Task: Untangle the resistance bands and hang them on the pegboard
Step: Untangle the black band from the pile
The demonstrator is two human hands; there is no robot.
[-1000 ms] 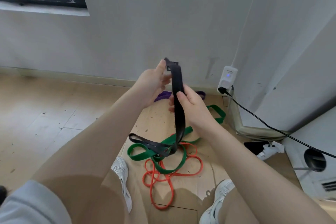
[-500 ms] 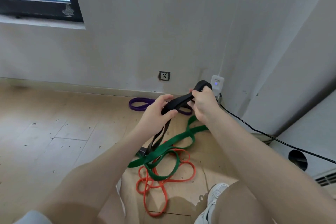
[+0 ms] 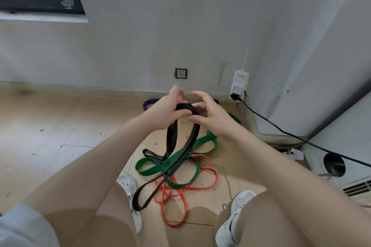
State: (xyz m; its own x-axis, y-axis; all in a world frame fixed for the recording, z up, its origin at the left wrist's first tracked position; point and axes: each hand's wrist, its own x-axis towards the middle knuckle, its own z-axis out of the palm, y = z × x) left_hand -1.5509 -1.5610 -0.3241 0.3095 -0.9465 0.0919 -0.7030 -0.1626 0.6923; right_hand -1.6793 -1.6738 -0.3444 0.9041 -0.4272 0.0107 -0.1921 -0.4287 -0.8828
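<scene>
Both hands are up in front of the wall, close together. The left hand [image 3: 167, 111] grips the top of the black band [image 3: 172, 142], thumb across it; the right hand [image 3: 208, 115] has curled fingers at the same bend, though motion blur hides whether they pinch it. The band's two strands drop into a heap of green band [image 3: 204, 142] and orange band [image 3: 181, 192] on the floor [image 3: 50, 126]. A purple band [image 3: 149, 103] peeks out behind the left hand, mostly hidden.
</scene>
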